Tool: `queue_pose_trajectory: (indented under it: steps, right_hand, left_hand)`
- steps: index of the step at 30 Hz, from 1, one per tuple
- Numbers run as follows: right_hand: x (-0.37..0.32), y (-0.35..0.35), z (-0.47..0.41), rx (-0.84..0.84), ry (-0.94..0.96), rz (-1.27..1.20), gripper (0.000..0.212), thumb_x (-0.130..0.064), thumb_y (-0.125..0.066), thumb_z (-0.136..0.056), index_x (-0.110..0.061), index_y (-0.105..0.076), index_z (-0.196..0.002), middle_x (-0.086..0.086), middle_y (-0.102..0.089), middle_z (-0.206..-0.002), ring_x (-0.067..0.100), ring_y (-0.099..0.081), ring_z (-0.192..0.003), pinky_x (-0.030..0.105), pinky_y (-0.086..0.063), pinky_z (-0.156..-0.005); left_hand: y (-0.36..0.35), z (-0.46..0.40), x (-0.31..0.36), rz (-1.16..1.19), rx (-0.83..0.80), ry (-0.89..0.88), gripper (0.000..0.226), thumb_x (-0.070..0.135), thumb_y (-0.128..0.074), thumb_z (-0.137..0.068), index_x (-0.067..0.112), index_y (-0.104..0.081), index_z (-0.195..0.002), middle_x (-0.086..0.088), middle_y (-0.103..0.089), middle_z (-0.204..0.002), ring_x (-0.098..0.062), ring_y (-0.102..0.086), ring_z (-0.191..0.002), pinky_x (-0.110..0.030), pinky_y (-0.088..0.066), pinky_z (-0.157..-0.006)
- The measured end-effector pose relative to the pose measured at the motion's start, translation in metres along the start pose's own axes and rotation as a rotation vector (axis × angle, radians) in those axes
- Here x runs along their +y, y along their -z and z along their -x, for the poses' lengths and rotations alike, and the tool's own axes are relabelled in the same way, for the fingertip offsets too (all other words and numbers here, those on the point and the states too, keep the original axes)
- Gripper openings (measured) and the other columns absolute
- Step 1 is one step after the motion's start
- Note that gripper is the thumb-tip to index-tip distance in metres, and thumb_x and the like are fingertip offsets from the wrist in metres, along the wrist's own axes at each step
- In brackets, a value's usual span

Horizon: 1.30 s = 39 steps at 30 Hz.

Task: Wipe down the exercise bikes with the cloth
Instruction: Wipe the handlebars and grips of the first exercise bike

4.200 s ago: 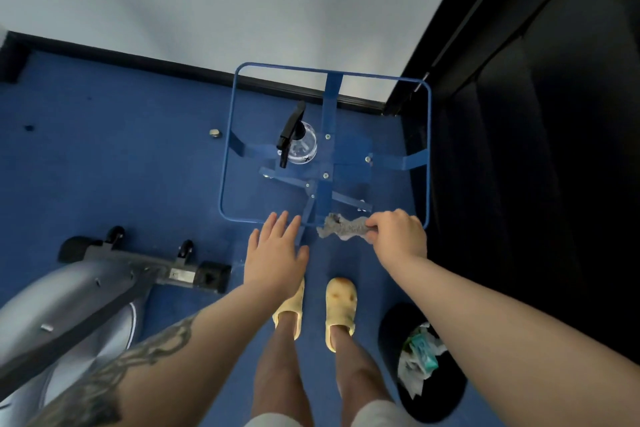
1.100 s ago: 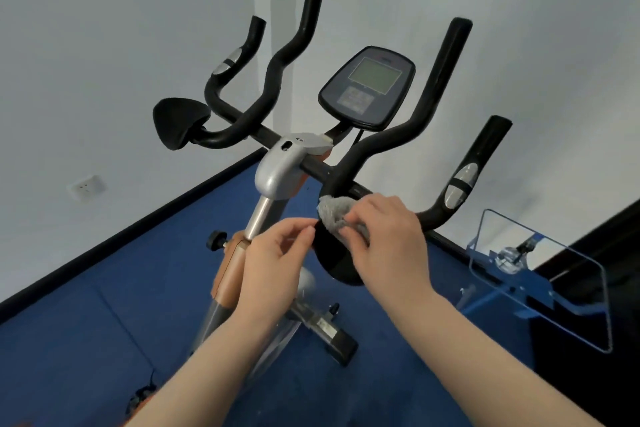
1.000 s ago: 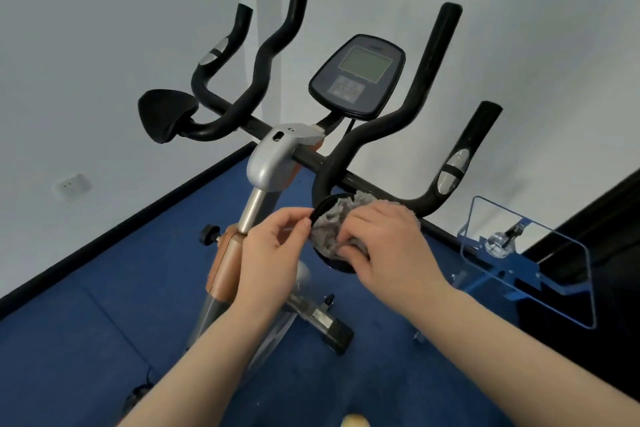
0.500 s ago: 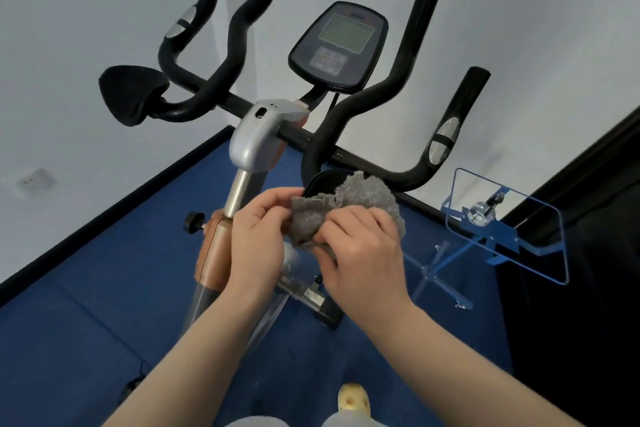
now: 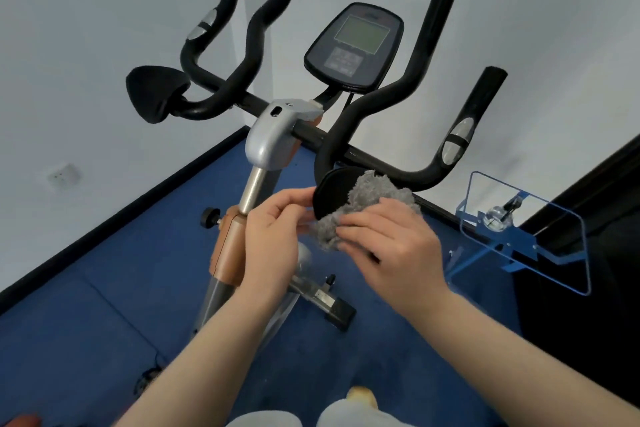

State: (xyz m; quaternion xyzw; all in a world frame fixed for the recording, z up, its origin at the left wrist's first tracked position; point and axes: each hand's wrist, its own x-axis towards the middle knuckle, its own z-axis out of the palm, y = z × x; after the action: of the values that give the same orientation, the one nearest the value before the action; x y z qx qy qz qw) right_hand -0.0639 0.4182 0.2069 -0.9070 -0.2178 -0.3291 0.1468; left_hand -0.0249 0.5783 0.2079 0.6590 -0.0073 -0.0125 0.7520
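Observation:
An exercise bike [image 5: 273, 142] stands before me, with black handlebars, a console [image 5: 353, 45] and a silver and orange stem. A fluffy grey cloth [image 5: 363, 198] lies against the round black elbow pad [image 5: 330, 192] on the bike's right side. My right hand [image 5: 391, 246] presses on the cloth from the near side, fingers spread over it. My left hand [image 5: 273, 236] pinches the cloth's left edge just below the pad. The second elbow pad [image 5: 156, 94] sticks out at the left.
A clear blue-framed stand [image 5: 526, 236] with a spray bottle [image 5: 498, 215] on it sits at the right, beside a dark doorway. White walls meet in a corner behind the bike. Blue carpet [image 5: 114, 288] covers the floor, and a wall socket [image 5: 64, 177] is at the left.
I picked the cloth off the blue stand, turned to the bike, and spread it with both hands. Since half a second ago the cloth has shifted up against the right elbow pad.

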Motion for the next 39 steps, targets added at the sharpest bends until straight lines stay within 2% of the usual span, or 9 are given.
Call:
queue_pose_trajectory:
  steps: [4, 8, 11, 15, 17, 23, 30, 35, 39]
  right_hand:
    - [-0.007, -0.006, -0.005, 0.027, 0.096, 0.081, 0.008, -0.018, -0.069, -0.086, -0.016, -0.076, -0.086, -0.003, -0.074, -0.096, 0.019, -0.067, -0.086, 0.032, -0.051, -0.080]
    - [0.026, 0.023, -0.002, -0.004, 0.231, 0.044, 0.008, -0.018, -0.069, -0.087, -0.013, -0.075, -0.086, -0.003, -0.073, -0.092, 0.019, -0.064, -0.080, 0.030, -0.051, -0.075]
    - [0.047, 0.039, -0.007, 0.043, 0.054, -0.066, 0.005, -0.012, -0.073, -0.084, -0.010, -0.077, -0.086, -0.002, -0.073, -0.091, 0.019, -0.062, -0.081, 0.027, -0.052, -0.077]
    - [0.084, 0.069, -0.033, 0.193, -0.442, -0.260, 0.020, -0.012, -0.075, -0.078, -0.030, -0.073, -0.086, -0.026, -0.066, -0.088, 0.017, -0.065, -0.089, 0.018, -0.049, -0.083]
    - [0.072, 0.065, -0.046, 0.198, -0.407, -0.374, 0.016, -0.019, -0.074, -0.078, -0.032, -0.074, -0.087, -0.026, -0.068, -0.090, 0.009, -0.065, -0.092, 0.016, -0.048, -0.085]
    - [0.030, 0.013, -0.062, -0.219, -0.339, -0.284, 0.011, -0.024, -0.079, -0.072, -0.022, -0.074, -0.082, -0.014, -0.065, -0.100, 0.007, -0.051, -0.101, 0.029, -0.047, -0.082]
    - [0.059, 0.055, -0.048, -0.352, -0.553, -0.364, 0.007, -0.042, -0.075, -0.066, -0.038, -0.073, -0.071, -0.025, -0.069, -0.072, -0.006, -0.063, -0.074, 0.019, -0.049, -0.066]
    - [0.046, 0.024, -0.076, -0.187, -0.640, -0.428, 0.013, -0.033, -0.072, -0.078, -0.030, -0.076, -0.090, -0.014, -0.072, -0.089, 0.001, -0.065, -0.086, 0.031, -0.054, -0.080]
    - [0.030, 0.014, -0.048, -0.141, -0.659, -0.382, 0.027, -0.032, -0.068, -0.084, -0.030, -0.070, -0.111, -0.015, -0.072, -0.104, 0.001, -0.065, -0.097, 0.029, -0.054, -0.085]
  left_hand:
    - [-0.002, -0.001, 0.003, -0.019, 0.024, 0.001, 0.035, -0.006, -0.043, -0.086, 0.009, -0.074, -0.091, 0.000, -0.076, -0.084, -0.010, -0.072, -0.075, -0.020, -0.055, -0.064]
    - [-0.004, -0.003, 0.003, -0.060, 0.071, 0.016, 0.035, -0.003, -0.043, -0.086, 0.013, -0.075, -0.089, 0.001, -0.076, -0.084, -0.014, -0.071, -0.082, -0.031, -0.054, -0.077]
    - [-0.006, 0.003, 0.001, -0.049, 0.093, 0.019, 0.037, -0.001, -0.044, -0.087, 0.019, -0.075, -0.089, 0.003, -0.076, -0.087, -0.009, -0.071, -0.084, -0.026, -0.050, -0.078]
    - [-0.011, 0.006, 0.001, -0.037, 0.125, 0.026, 0.037, 0.000, -0.046, -0.088, 0.022, -0.076, -0.089, 0.003, -0.076, -0.089, -0.010, -0.071, -0.087, -0.023, -0.050, -0.078]
    - [-0.015, 0.005, 0.001, -0.024, 0.167, 0.017, 0.035, 0.002, -0.047, -0.088, 0.023, -0.075, -0.085, 0.002, -0.076, -0.086, -0.010, -0.071, -0.085, -0.024, -0.050, -0.077]
    - [-0.030, 0.006, 0.003, 0.020, 0.231, -0.009, 0.029, 0.007, -0.053, -0.090, 0.025, -0.071, -0.078, 0.005, -0.071, -0.077, -0.012, -0.067, -0.079, -0.026, -0.054, -0.073]
    - [-0.033, 0.005, 0.003, -0.240, 0.212, -0.145, 0.024, 0.015, -0.069, -0.084, 0.035, -0.070, -0.096, 0.015, -0.071, -0.091, 0.000, -0.065, -0.089, -0.009, -0.049, -0.072]
    - [-0.032, 0.003, 0.000, -0.278, 0.259, -0.155, 0.030, 0.013, -0.071, -0.083, 0.041, -0.069, -0.092, 0.021, -0.070, -0.088, 0.001, -0.066, -0.082, -0.010, -0.050, -0.074]
    - [-0.040, 0.005, -0.005, -0.297, 0.329, -0.209, 0.033, 0.014, -0.069, -0.084, 0.044, -0.067, -0.097, 0.024, -0.069, -0.092, 0.004, -0.064, -0.085, -0.005, -0.046, -0.073]
